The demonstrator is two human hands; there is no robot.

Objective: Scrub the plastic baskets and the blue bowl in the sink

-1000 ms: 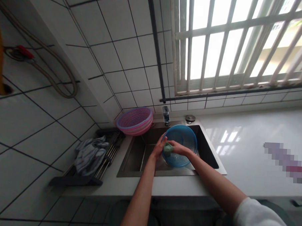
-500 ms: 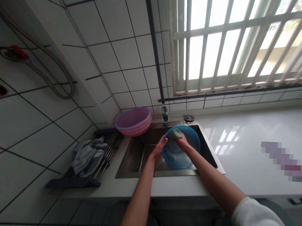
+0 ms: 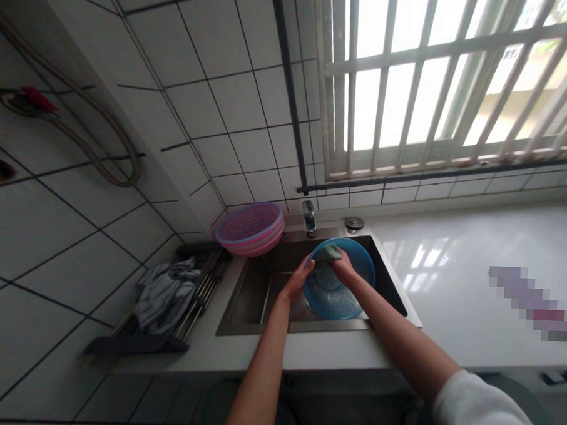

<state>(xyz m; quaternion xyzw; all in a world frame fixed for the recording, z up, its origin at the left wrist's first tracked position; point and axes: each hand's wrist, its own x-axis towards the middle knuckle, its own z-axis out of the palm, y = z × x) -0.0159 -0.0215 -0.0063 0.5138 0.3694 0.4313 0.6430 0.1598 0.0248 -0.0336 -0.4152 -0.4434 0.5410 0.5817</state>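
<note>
A round blue plastic basket (image 3: 340, 296) with fine slots is held tilted over the sink (image 3: 256, 293). Its left rim is gripped by my left hand (image 3: 298, 281), thumb inside and the other fingers mostly hidden behind the wall. My right hand (image 3: 344, 268) is inside the basket, closed on a green cloth (image 3: 329, 253) that lies against the inner wall near the upper left rim. Whether the basket touches the sink bottom, I cannot tell.
Behind the sink stand a faucet (image 3: 309, 218) and a round metal drain strainer (image 3: 355, 224). Stacked pink baskets (image 3: 251, 230) sit at its back left corner. A striped cloth (image 3: 166, 295) lies on a dark rack (image 3: 199, 306) at left. White countertop (image 3: 450, 276) extends right.
The basket and both hands stay in nearly the same place. The green cloth has shifted slightly downward and looks a little flatter against the basket wall.
</note>
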